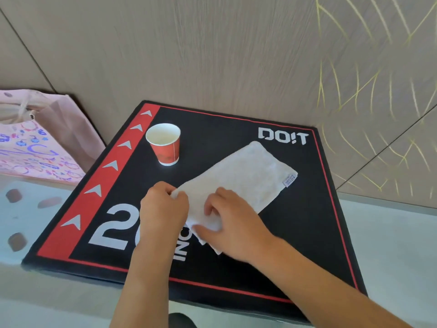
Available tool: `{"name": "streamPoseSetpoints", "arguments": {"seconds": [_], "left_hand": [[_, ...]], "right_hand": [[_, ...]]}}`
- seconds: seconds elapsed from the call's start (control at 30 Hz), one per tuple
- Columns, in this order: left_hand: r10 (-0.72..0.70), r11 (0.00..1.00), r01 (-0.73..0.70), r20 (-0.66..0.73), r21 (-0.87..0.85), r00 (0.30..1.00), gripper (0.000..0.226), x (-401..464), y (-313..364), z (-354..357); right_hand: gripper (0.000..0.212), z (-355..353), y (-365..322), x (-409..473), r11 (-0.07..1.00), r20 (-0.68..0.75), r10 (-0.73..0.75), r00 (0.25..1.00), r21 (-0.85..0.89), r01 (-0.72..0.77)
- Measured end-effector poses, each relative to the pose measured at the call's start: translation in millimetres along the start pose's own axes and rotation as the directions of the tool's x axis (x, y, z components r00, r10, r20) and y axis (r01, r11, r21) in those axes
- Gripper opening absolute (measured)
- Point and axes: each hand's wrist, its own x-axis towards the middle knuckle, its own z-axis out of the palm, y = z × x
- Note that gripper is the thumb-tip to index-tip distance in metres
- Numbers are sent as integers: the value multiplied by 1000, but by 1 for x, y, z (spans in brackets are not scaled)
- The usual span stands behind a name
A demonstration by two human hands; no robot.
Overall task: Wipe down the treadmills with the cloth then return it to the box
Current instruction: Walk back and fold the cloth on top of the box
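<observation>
The bag [35,138] is cut off at the left edge. The cloth's [248,176] near corner is hidden by both hands; its label is unreadable.

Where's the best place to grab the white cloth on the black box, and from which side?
Probably the near end of the white cloth, approached from the person's side. That end is bunched and partly lifted off the black box, where the left hand pinches a corner and the right hand rests; the far end lies flat, tag at its edge.
</observation>
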Motion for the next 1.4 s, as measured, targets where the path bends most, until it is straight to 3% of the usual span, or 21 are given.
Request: {"name": "streamPoseSetpoints", "arguments": {"seconds": [0.1, 0.23, 0.3, 0.4, 0.47, 0.53, 0.6, 0.7, 0.77, 0.93, 1.1, 1.2, 1.27, 1.4], "left_hand": [[10, 1000, -11, 24, 12, 1000, 9, 2, 0, -5], [-4, 1000, 2, 53, 23, 999, 9, 1, -3, -12], [-86, 996, 80, 151, 49, 985, 10, 2, -1, -15], [-257, 966, 230, 467, 116, 846, 7, -3, 10, -23], [-263, 953, 91, 642, 288, 720, 11, -14, 19, -24], [-255, 907, -84, 697, 413, 671, 13, -29, 26, -19], [-166, 857, -232, 672, 460, 722, 12, -36, 29, -8], [103, 804, -421, 600, 419, 794, 8, -44, 32, 5], [144, 837, -414, 585, 358, 798, 11, -48, 31, 8], [90, 893, -329, 595, 307, 799, 6, -47, 25, 3], [254, 826, -469, 538, 311, 804, 12, -47, 22, 4], [358, 816, -527, 507, 239, 784, 15, -48, 23, 8], [432, 810, -565, 490, 159, 757, 18, -48, 21, 9], [541, 743, -669, 567, 24, 621, 18, -52, 21, 12]], "right_hand": [[57, 15, -5, -13, 992, -31, 8, 999, -129, -11], [23, 17, -10, -17, 973, -94, -82, 992, -223, 59], [17, 8, -3, -21, 943, -69, -134, 989, -315, 106], [29, -19, 15, -35, 900, 95, -163, 982, -393, 187], [33, -39, 28, -53, 897, 218, -116, 969, -396, 196], [33, -51, 37, -76, 901, 236, -58, 970, -406, 152], [35, -54, 44, -96, 930, 157, -20, 987, -361, 76], [46, -57, 42, -105, 962, 154, 25, 988, -271, 18], [52, -57, 34, -105, 960, 205, 50, 978, -279, 9], [61, -48, 15, -105, 967, 191, 24, 981, -255, 27], [27, -41, 20, -100, 945, 180, -32, 983, -314, 88], [28, -44, 25, -101, 943, 166, -9, 986, -327, 64], [30, -48, 29, -102, 956, 45, 1, 999, -294, 13], [36, -53, 38, -96, 967, -119, 21, 993, -252, -50]]}}
